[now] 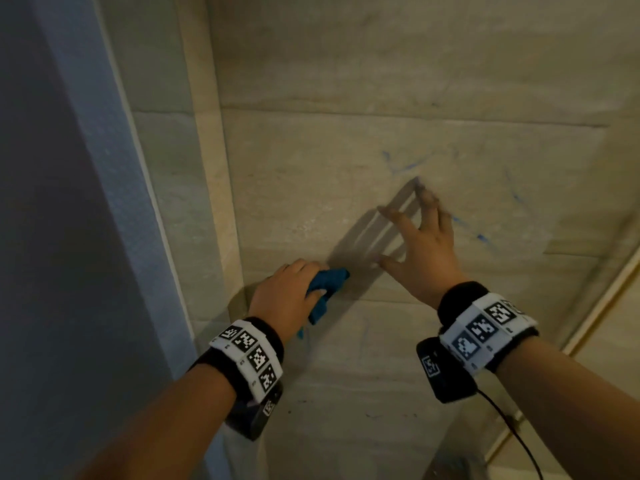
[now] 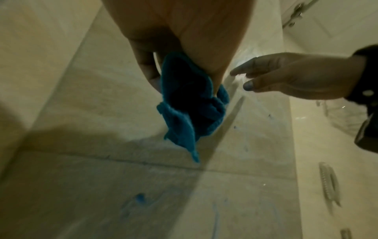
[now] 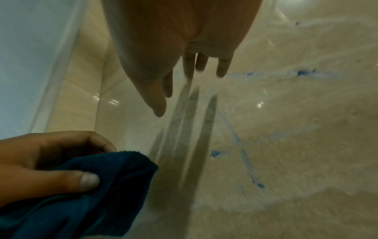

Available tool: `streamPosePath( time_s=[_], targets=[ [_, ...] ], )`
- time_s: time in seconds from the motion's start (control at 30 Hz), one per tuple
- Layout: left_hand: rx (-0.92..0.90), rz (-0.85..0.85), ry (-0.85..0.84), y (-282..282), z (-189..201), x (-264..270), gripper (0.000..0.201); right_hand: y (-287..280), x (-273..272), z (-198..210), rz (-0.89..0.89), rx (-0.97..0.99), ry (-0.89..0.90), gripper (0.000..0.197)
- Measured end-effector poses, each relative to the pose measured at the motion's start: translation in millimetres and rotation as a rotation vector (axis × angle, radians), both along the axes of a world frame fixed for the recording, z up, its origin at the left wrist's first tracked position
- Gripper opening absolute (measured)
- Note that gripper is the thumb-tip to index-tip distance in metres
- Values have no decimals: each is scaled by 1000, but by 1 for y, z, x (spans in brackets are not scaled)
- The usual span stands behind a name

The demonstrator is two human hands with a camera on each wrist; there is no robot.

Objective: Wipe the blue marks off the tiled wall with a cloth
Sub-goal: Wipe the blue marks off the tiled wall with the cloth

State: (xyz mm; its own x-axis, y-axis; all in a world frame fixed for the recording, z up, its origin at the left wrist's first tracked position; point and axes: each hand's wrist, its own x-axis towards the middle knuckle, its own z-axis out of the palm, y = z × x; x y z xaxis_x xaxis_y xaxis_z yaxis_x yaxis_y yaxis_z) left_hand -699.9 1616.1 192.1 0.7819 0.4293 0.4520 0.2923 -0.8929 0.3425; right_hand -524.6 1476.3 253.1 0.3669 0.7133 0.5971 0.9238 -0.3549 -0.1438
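A left hand point(image 1: 287, 292) pinches a bunched blue cloth point(image 1: 325, 292) against the tiled wall point(image 1: 346, 150). The right hand point(image 1: 420, 244) reaches out, fingers point(image 1: 393, 216) spread, near faint, blurred blue marks point(image 1: 481, 237). Whether its fingertips touch the tile is unclear.

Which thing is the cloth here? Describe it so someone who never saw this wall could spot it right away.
Start at the beige tiled wall with its faint blue marks. Low on it, near the corner, the left hand grips a crumpled bundle: that is the cloth. It is the only solid teal, fuzzy thing there; the open right hand beside it holds nothing.
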Motion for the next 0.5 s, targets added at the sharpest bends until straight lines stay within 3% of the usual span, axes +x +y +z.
streamPosePath(
  time_s=[0.07, 0.13, 0.27, 0.5],
  targets=[
    [-70, -36, -69, -10, 14, 1, 27, -13, -1, 6, 118, 30, 48, 47],
    [-94, -93, -105, -21, 26, 5, 24, -24, -6, 11, 258, -25, 152, 33],
    [-80, -188, -176, -44, 44, 14, 24, -36, -21, 13, 430, -227, 308, 38],
    [-103, -287, -126, -47, 44, 18, 26, -45, -17, 3, 373, -206, 226, 20]
  ],
)
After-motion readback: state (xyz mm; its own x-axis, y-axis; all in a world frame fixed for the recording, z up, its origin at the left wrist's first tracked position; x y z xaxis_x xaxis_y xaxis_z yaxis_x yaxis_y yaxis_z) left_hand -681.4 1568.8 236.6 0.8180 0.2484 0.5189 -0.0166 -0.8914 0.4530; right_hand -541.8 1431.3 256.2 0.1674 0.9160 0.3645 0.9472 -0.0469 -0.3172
